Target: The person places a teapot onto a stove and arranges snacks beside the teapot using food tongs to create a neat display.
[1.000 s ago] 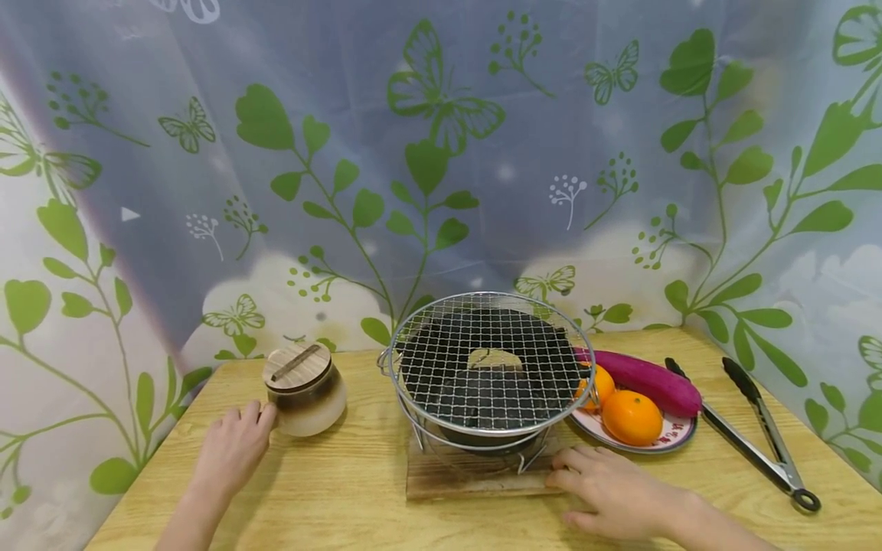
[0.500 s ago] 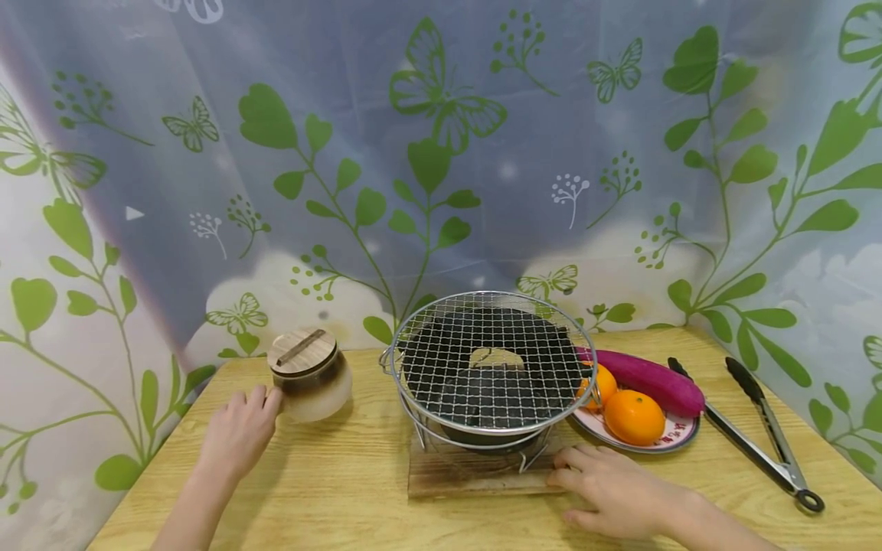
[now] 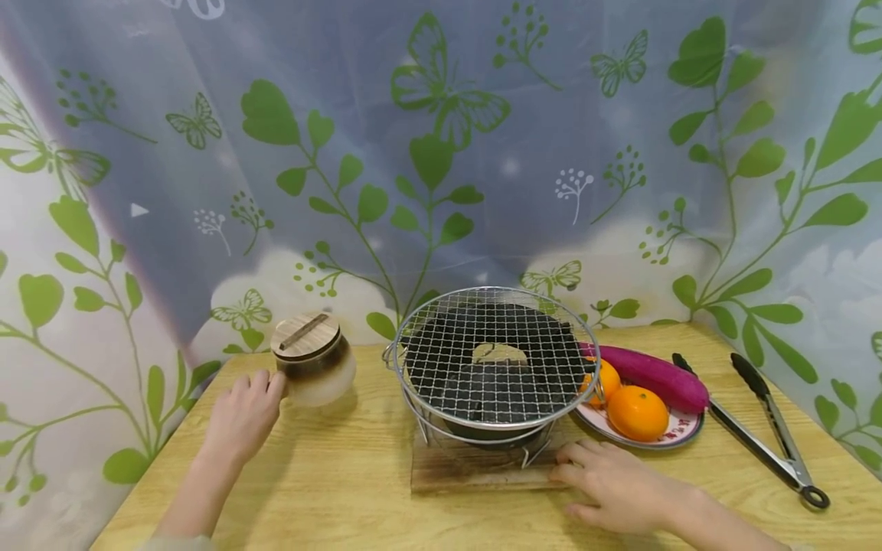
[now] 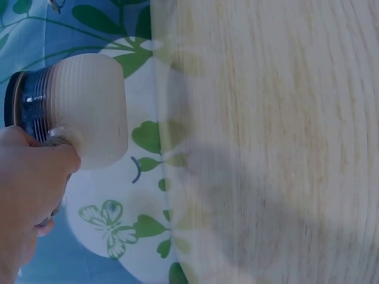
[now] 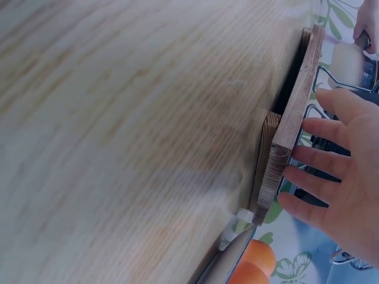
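Note:
My left hand (image 3: 243, 419) grips the short side handle of a lidded pot (image 3: 321, 376), brown at the top and pale below. The handle is mostly hidden in the fist. A wooden lid (image 3: 305, 335) with a bar on top covers the pot. In the left wrist view, the backdrop shows between the pot's base (image 4: 121, 112) and the tabletop, so the pot hangs above the wood. My right hand (image 3: 620, 486) has its fingers extended, fingertips at the right end of a wooden board (image 3: 468, 473). On that board stands a dark round stove (image 3: 475, 440) under a wire grill rack (image 3: 496, 398).
Right of the stove, a plate (image 3: 678, 438) holds oranges (image 3: 638, 413) and a long purple vegetable (image 3: 658, 376). Metal tongs with black tips (image 3: 772, 451) lie spread at the far right. A patterned cloth backdrop (image 3: 441, 153) rises behind the wooden table (image 3: 331, 497).
My left hand has raised the pot off the table and moved it slightly toward the back and right. The right hand stays at the board. The head view has shifted a little.

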Motion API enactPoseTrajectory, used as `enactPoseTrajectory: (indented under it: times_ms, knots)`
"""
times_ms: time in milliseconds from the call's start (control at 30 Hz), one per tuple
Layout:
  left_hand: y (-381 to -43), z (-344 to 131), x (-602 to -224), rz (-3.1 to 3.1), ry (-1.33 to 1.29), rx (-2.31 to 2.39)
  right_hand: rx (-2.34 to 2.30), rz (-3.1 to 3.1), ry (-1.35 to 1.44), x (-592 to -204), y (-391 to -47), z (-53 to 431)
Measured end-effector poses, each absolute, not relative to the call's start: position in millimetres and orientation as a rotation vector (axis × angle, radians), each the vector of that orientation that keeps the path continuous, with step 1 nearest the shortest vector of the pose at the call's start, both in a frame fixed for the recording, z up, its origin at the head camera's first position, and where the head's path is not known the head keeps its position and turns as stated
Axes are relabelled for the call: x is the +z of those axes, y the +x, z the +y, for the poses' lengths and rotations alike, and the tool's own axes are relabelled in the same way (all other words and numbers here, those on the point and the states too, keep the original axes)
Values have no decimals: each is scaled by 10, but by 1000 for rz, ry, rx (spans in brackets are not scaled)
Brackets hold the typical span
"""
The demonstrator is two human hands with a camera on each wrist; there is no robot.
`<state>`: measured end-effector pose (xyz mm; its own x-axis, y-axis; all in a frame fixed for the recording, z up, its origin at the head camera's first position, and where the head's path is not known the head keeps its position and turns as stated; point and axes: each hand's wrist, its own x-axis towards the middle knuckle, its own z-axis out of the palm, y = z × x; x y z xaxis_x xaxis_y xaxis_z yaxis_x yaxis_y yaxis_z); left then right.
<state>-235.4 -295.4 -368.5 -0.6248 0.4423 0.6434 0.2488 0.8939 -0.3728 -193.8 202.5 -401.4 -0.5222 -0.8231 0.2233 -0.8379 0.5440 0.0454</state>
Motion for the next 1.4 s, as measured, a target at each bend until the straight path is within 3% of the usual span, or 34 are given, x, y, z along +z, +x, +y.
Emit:
enactPoseTrajectory:
  times_ms: [1400]
  knots:
    - [-2583,-2742,-3161,-2127,-564,301,112,-2545,1419,-4031,-1947,2050]
